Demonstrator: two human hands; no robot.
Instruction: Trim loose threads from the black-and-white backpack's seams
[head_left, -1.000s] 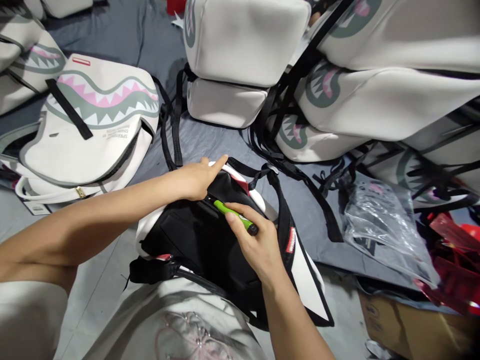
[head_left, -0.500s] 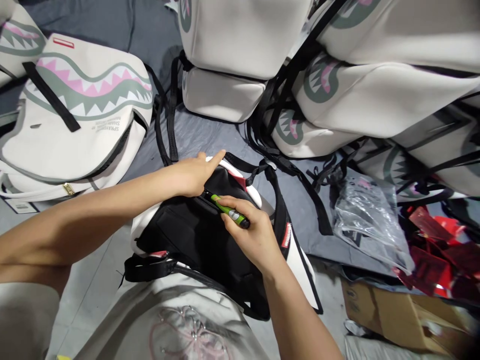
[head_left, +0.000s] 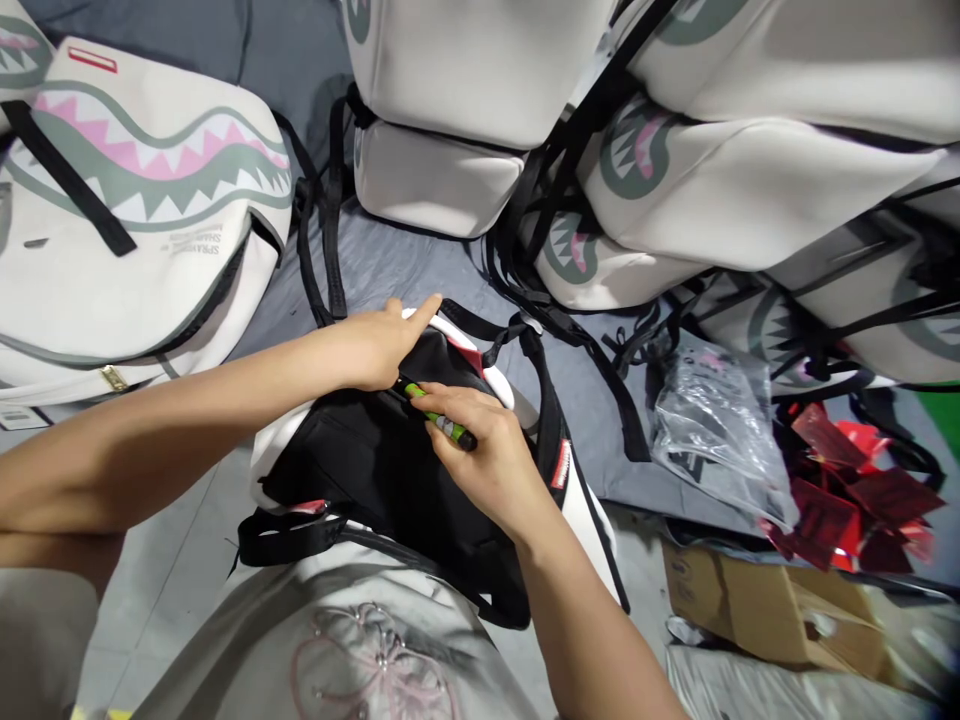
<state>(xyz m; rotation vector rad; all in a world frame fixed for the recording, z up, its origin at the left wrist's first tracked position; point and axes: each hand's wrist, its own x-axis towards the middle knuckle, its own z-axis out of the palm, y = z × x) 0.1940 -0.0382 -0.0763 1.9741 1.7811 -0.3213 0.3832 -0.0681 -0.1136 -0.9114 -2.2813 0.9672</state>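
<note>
A backpack (head_left: 337, 465) with a black inner or back panel and white edges lies tilted across my lap, its straps spread around it. My right hand (head_left: 487, 445) is closed round a green-and-black tool handle (head_left: 444, 424). The tool's dark, thin front end points up and left to the black fabric beside my left hand; its tip is hard to make out. My left hand (head_left: 375, 348) grips the backpack's upper edge, one finger stretched out along the white rim and the others partly hidden.
Ahead, cream backpacks (head_left: 442, 175) with shark-mouth prints stand stacked on a grey cloth (head_left: 420, 265). Another shark-print backpack (head_left: 142, 270) lies at left. A clear plastic bag (head_left: 712, 420) and red plastic pieces (head_left: 832, 500) lie at right, above an open cardboard box (head_left: 735, 600).
The whole view has shifted slightly, so everything appears a little further left. Both hands keep nearly the same hold on the tool and the backpack.
</note>
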